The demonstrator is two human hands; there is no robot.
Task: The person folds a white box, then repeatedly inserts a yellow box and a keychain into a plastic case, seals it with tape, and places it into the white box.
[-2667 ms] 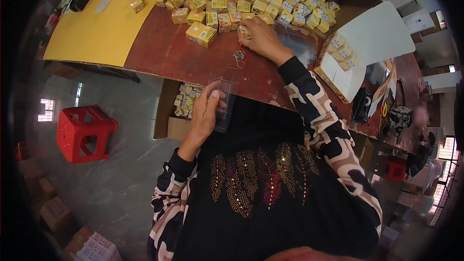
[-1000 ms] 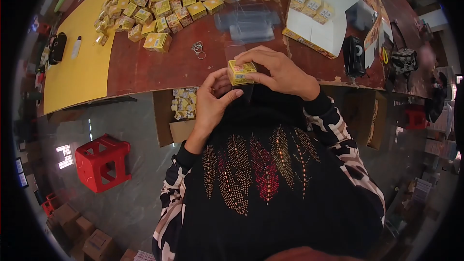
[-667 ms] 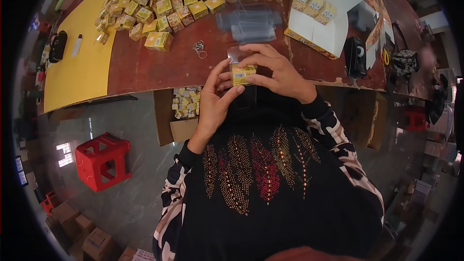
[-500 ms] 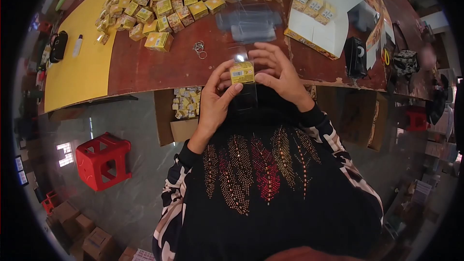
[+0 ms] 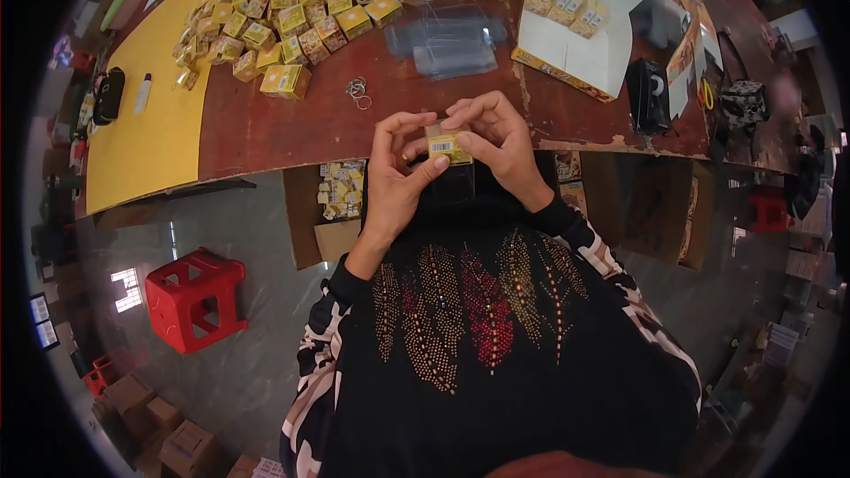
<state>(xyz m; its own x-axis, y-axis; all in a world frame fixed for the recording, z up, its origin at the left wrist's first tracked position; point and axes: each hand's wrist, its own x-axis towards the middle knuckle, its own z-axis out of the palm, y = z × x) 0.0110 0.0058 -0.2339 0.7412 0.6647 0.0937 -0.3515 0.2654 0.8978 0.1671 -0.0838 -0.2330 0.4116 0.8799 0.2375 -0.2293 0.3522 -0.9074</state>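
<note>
A small yellow box [image 5: 442,148] with a barcode sits between my two hands, just off the table's front edge. My left hand [image 5: 395,168] grips its left side, thumb at the lower corner. The fingers of my right hand [image 5: 501,147] are closed on its right side and top, thumb on the front face. A clear plastic sleeve [image 5: 454,184] hangs below the box, dark against the black shirt. Beyond my hands, several flat clear sleeves [image 5: 452,46] lie stacked on the red-brown table [image 5: 292,134]. Metal rings [image 5: 359,93] lie to their left.
Many yellow boxes [image 5: 288,22] are heaped at the back left. A white open tray [image 5: 575,57] holds a few boxes at the back right, beside a black case [image 5: 651,97]. A yellow sheet [image 5: 133,142] covers the table's left. A red stool [image 5: 195,301] stands on the floor.
My right hand has closed in onto the box, its thumb now on the front face. The upper part of the clear sleeve no longer stands up visibly above the box.
</note>
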